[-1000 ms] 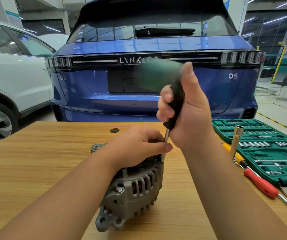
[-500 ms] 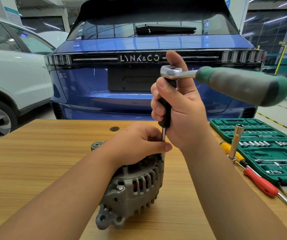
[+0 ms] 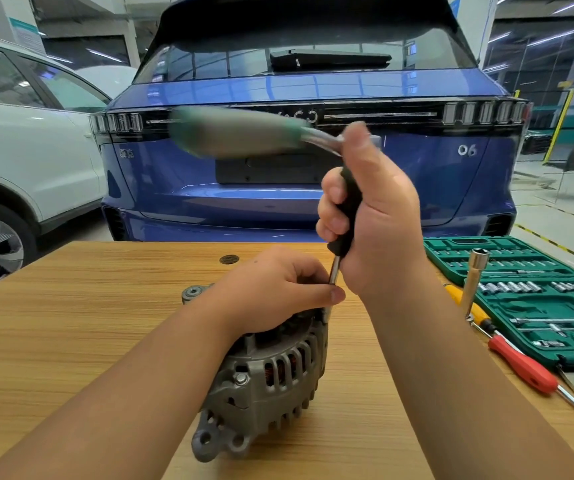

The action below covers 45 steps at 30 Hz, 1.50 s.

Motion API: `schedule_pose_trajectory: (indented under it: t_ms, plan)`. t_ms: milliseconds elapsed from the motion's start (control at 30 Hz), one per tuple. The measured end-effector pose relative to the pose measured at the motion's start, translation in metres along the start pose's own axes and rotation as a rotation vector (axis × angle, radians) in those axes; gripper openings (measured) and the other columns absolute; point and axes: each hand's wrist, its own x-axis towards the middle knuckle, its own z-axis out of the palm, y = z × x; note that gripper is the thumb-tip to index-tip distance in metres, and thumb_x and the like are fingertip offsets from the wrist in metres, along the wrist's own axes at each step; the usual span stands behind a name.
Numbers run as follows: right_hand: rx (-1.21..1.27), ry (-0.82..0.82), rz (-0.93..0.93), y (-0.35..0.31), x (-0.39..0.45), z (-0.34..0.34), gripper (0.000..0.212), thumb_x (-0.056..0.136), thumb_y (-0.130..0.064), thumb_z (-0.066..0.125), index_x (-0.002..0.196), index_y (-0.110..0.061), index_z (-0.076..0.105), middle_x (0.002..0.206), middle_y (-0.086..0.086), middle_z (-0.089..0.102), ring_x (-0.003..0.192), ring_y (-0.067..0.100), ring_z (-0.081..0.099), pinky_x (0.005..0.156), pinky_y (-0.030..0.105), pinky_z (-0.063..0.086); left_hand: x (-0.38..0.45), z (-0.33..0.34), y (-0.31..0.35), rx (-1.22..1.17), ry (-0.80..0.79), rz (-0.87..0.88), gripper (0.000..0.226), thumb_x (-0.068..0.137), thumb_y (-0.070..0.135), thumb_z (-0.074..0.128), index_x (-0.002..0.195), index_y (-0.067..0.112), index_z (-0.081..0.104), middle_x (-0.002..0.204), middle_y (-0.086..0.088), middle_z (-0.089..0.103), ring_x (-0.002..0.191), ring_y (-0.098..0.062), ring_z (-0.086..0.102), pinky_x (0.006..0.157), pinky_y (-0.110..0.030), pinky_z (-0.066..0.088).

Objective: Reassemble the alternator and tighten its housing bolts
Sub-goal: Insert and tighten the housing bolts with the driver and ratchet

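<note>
The alternator (image 3: 264,382) sits on the wooden table (image 3: 71,323), near its front edge and roughly in the middle, lying with its finned grey housing toward the person and copper windings showing through the slots. The left hand (image 3: 278,292) rests on top of it, fingers curled, with thumb and fingertips pinching the thin metal shaft (image 3: 334,271) of a tool just above where its lower end meets the housing rim. The right hand (image 3: 372,216) is raised above that, its grip wrapped round the black handle (image 3: 347,209) of the upright tool, thumb pointing up. At the top of that tool a ratchet (image 3: 244,133) with a green and grey handle sticks out to the left, level with the table and blurred. One housing bolt (image 3: 241,378) shows on the near face of the alternator. To the right on the table lies an open green socket case (image 3: 534,299) filled with sockets and bits. Against its near edge stands a long chrome socket (image 3: 473,278), leaning slightly, and beside it lie a yellow-handled screwdriver (image 3: 469,306) and a red-handled screwdriver (image 3: 520,365), the red one reaching toward the table's right edge. Beyond the table stands the back of a blue car (image 3: 306,188), with a white car (image 3: 19,161) to its left.
</note>
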Motion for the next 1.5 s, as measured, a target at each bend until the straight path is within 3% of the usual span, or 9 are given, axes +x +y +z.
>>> schedule_pose_trajectory:
  t_ms: [67,200,367,500,833,1033,1133,1233,1500]
  plan:
    - [-0.083,0.086,-0.028,-0.002,0.001,-0.002,0.018,0.094,-0.032,0.067,0.083,-0.018,0.062,0.06,-0.004,0.044,0.046,0.013,0.033,0.045,0.029,0.029,0.001,0.0,0.0,0.009,-0.001,0.003,0.012,0.087,0.062,0.063,0.094,0.052,0.065,0.089,0.025,0.067,0.081,0.007,0.063,0.072,-0.029,0.054]
    - [0.091,-0.057,0.089,-0.002,0.002,-0.003,0.027,0.09,-0.024,0.062,0.115,-0.014,0.058,0.069,-0.004,0.05,0.05,0.009,0.04,0.053,0.025,0.03,0.0,-0.001,-0.001,-0.003,0.01,-0.004,0.009,0.089,0.06,0.064,0.092,0.051,0.065,0.087,0.025,0.067,0.078,0.007,0.063,0.067,-0.027,0.05]
    - [0.004,-0.095,-0.13,0.007,-0.001,0.002,0.035,0.096,-0.008,0.056,0.123,-0.031,0.056,0.078,0.005,0.049,0.054,0.014,0.039,0.051,0.026,0.036,-0.001,-0.001,-0.001,-0.02,0.017,-0.024,0.016,0.089,0.058,0.065,0.094,0.043,0.07,0.088,0.022,0.07,0.079,0.006,0.065,0.072,-0.029,0.053]
    - [0.026,-0.137,-0.122,0.007,-0.001,0.001,0.039,0.095,-0.008,0.054,0.125,-0.032,0.056,0.076,0.004,0.046,0.054,0.012,0.038,0.05,0.026,0.033,-0.002,-0.001,0.0,-0.033,0.015,-0.033,0.016,0.089,0.056,0.066,0.095,0.041,0.071,0.089,0.018,0.072,0.08,0.003,0.066,0.078,-0.033,0.057]
    - [0.233,-0.206,0.031,0.003,0.002,-0.006,0.055,0.09,-0.058,0.041,0.127,-0.02,0.055,0.074,0.004,0.054,0.052,0.017,0.037,0.054,0.031,0.023,-0.001,-0.001,0.0,-0.029,0.015,-0.011,0.01,0.088,0.057,0.067,0.09,0.047,0.068,0.084,0.022,0.069,0.078,0.005,0.065,0.066,-0.025,0.047]
    - [-0.104,0.137,-0.028,-0.003,0.002,0.0,0.022,0.09,-0.037,0.07,0.072,-0.026,0.066,0.057,-0.003,0.042,0.044,0.013,0.03,0.047,0.035,0.023,0.0,0.0,0.0,0.02,-0.006,0.002,0.016,0.085,0.066,0.061,0.095,0.053,0.065,0.09,0.026,0.067,0.082,0.008,0.062,0.068,-0.026,0.052]
    - [0.039,0.002,0.058,-0.005,0.003,-0.006,0.008,0.095,-0.028,0.065,0.098,-0.021,0.063,0.062,-0.004,0.046,0.047,0.011,0.034,0.051,0.03,0.027,0.0,-0.001,0.0,0.02,0.005,0.009,0.009,0.089,0.061,0.064,0.093,0.053,0.064,0.089,0.025,0.066,0.08,0.008,0.062,0.064,-0.024,0.047]
    - [0.164,-0.182,0.063,-0.005,0.001,-0.008,0.028,0.094,-0.018,0.058,0.12,-0.027,0.058,0.072,-0.003,0.052,0.053,0.01,0.041,0.056,0.028,0.027,-0.001,-0.001,-0.001,-0.043,0.021,0.005,0.019,0.09,0.064,0.061,0.092,0.047,0.068,0.084,0.014,0.07,0.074,-0.002,0.065,0.07,-0.032,0.054]
    - [0.021,-0.177,-0.048,0.002,0.001,-0.001,0.037,0.097,-0.011,0.055,0.127,-0.033,0.056,0.078,0.003,0.049,0.055,0.014,0.037,0.049,0.025,0.036,-0.006,-0.002,0.002,-0.226,0.071,0.016,0.045,0.086,0.065,0.051,0.11,0.035,0.074,0.102,0.015,0.075,0.097,0.0,0.068,0.096,-0.038,0.051]
